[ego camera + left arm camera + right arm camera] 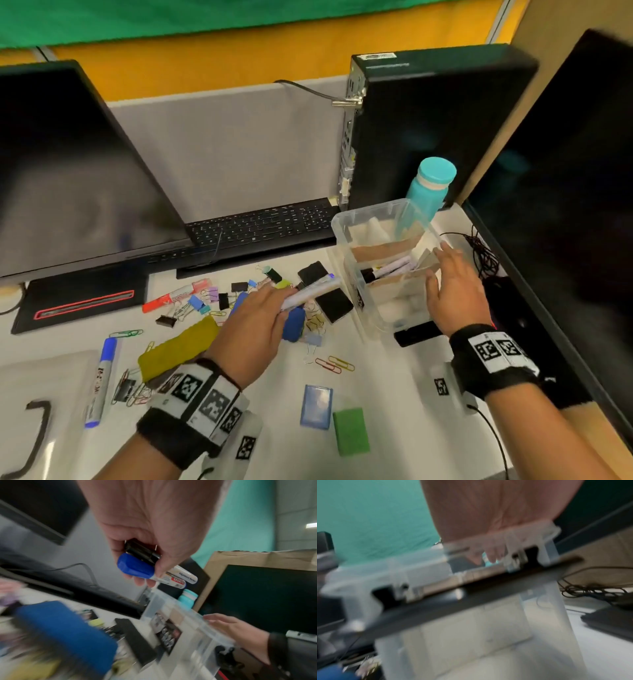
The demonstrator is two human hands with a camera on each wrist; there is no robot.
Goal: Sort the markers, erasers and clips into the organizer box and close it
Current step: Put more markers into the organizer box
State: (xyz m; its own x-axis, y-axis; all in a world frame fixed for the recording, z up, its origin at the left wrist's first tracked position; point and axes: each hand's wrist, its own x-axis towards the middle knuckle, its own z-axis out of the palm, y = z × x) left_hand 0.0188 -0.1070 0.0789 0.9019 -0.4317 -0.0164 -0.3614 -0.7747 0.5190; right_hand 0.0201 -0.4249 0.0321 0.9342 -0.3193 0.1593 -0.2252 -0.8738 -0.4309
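Observation:
My left hand (pixel 274 308) grips two markers (pixel 310 294) together, just left of the clear organizer box (pixel 356 284). In the left wrist view one marker has a blue cap (pixel 135 566) and the other a black cap (pixel 142 553). My right hand (pixel 452 284) rests with straight fingers on the box's right rim. A few markers (pixel 390 269) lie in the box's middle compartment. On the desk lie a red marker (pixel 174 296), a blue marker (pixel 102 380), yellow (pixel 178 349), blue (pixel 294 325), black (pixel 334 305) and green (pixel 351 431) erasers, binder clips (pixel 202 301) and paper clips (pixel 334 365).
A keyboard (pixel 260 222) and two dark monitors stand behind and beside the desk. A black PC tower (pixel 428 130) and a teal bottle (pixel 431 188) stand behind the box. Tangled cable (pixel 483 253) lies to its right. A clear plastic piece (pixel 44 383) lies at the front left.

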